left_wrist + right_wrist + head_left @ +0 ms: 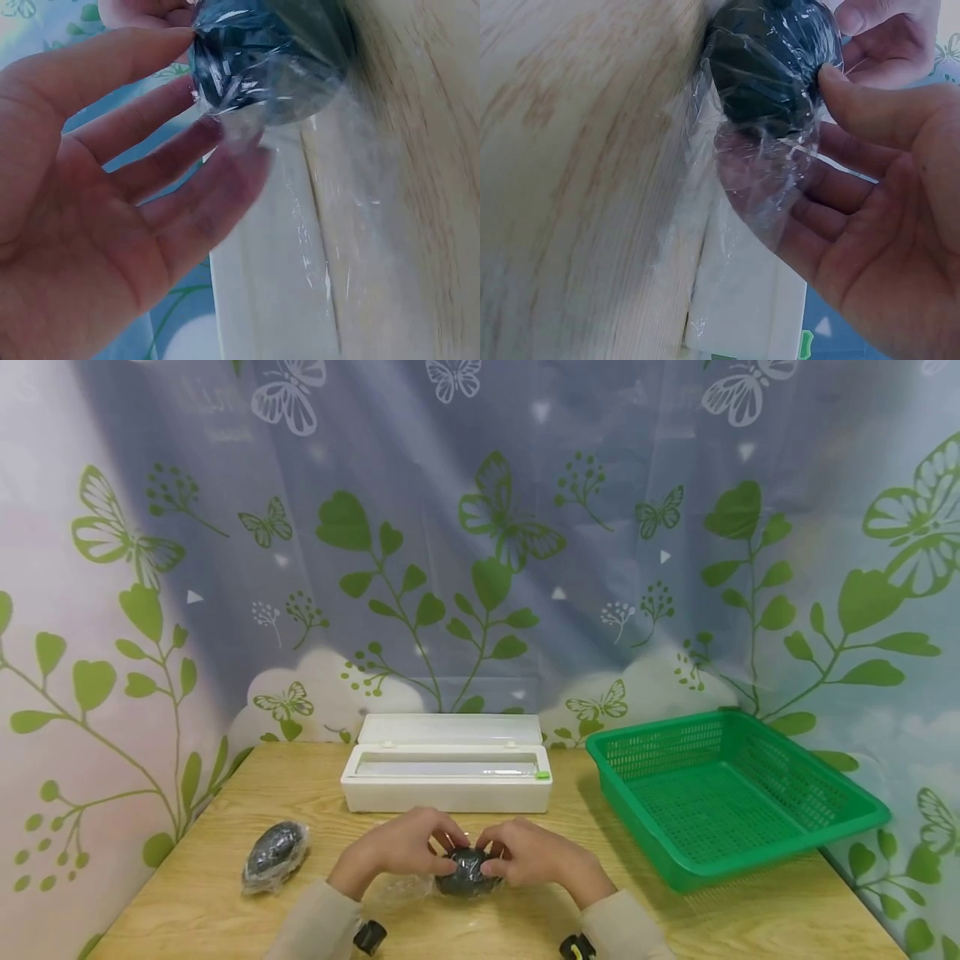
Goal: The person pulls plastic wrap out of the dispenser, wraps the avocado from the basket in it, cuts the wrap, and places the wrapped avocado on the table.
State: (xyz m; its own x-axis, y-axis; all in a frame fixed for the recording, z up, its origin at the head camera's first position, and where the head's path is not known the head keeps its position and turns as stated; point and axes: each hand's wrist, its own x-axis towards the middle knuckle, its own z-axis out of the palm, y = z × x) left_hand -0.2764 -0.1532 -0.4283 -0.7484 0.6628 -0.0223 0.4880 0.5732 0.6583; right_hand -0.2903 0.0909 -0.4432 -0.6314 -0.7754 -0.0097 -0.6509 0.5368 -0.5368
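Observation:
A dark rounded object [465, 870] wrapped in clear cling film lies on the wooden table [750, 918] near its front edge. Both hands close on it from either side. My left hand [438, 850] curls over its left end, and in the left wrist view its fingertips [187, 37] touch the film-covered object [262, 60]. On the other end sits my right hand [491, 852]. The right wrist view shows the right thumb [836, 79] pressing on the object [772, 60], with loose film [765, 172] draped over the fingers.
A second film-wrapped dark object [273, 852] lies at the left of the table. An open white cling-film dispenser box [447, 775] stands behind the hands. A green plastic basket [660, 747] sits at the right. A patterned curtain surrounds the table.

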